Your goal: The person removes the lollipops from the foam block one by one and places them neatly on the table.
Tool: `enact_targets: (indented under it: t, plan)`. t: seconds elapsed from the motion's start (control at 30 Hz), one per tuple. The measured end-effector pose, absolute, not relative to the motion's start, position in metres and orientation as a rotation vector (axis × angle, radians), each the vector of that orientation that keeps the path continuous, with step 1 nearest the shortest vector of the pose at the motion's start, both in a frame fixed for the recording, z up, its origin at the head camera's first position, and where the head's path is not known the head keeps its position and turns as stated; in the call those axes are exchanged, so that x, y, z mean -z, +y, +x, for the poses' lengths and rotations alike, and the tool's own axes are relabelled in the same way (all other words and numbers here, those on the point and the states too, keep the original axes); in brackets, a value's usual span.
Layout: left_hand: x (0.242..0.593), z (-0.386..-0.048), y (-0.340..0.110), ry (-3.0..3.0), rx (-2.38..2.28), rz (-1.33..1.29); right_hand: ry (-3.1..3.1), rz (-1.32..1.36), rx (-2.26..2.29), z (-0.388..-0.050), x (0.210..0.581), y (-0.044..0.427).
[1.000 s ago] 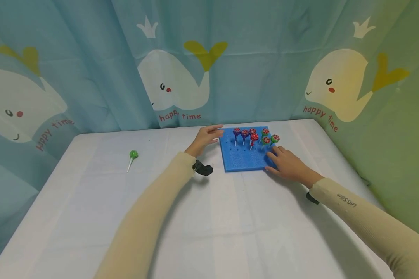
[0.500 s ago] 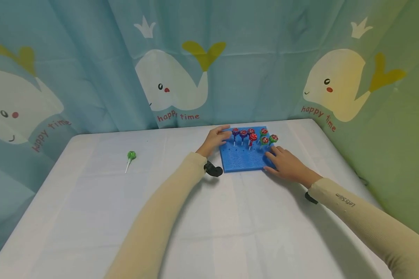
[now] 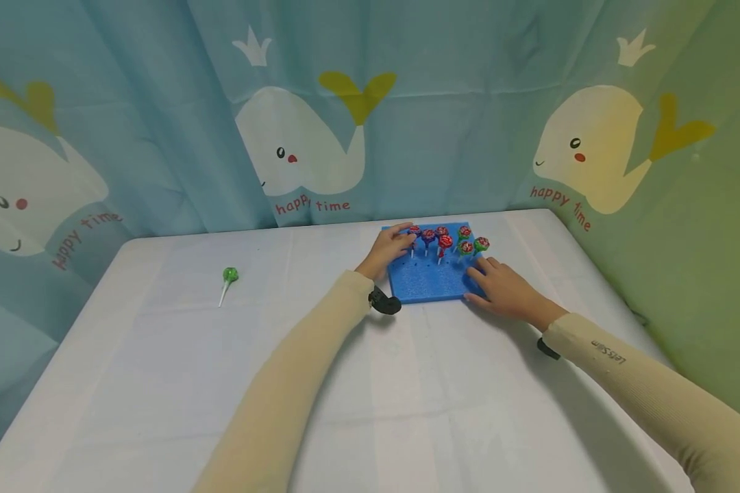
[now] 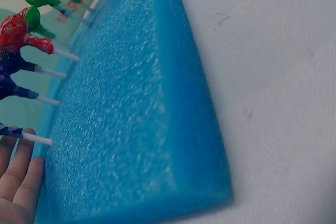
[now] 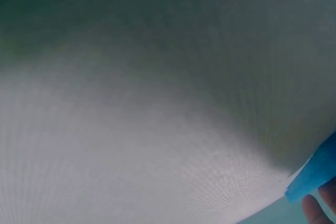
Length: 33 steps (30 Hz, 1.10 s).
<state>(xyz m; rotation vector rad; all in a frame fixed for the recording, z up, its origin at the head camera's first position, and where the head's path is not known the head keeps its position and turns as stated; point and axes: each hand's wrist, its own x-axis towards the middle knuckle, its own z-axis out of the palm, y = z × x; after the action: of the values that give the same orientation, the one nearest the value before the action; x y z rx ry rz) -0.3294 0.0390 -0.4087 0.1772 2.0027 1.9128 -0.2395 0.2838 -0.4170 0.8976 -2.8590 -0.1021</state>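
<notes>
Several wrapped lollipops stand upright in a blue foam board (image 3: 432, 279) at the back of the table. My left hand (image 3: 387, 252) reaches over the board's left edge, fingers at the leftmost purple lollipop (image 3: 414, 231). In the left wrist view, extended fingers (image 4: 27, 179) lie by that lollipop's white stick (image 4: 38, 138); whether thumb and index pinch it is hidden. My right hand (image 3: 499, 287) rests on the board's right edge near its front corner, fingers spread. Next to it stand a red lollipop (image 3: 445, 242) and green-wrapped ones (image 3: 482, 244). A second purple lollipop (image 3: 428, 236) is beside the first.
A loose green lollipop (image 3: 230, 275) lies on the white-covered table (image 3: 160, 383) at the left. Behind the table hangs a blue curtain (image 3: 444, 137) with printed whales. Dark wrist cameras (image 3: 385, 302) sit under both sleeves.
My left hand has moved right, from beside the board's left edge to the leftmost purple lollipop. The right hand keeps its place on the board. The view has shifted slightly.
</notes>
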Motion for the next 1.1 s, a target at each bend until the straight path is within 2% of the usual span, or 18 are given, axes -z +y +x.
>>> enact_targets:
  t: [1.1]
  plan:
    - [0.4115, -0.3248, 0.0465, 2.089, -1.88, 0.151, -2.867, 0.89, 0.128, -0.2396, 0.418, 0.2844]
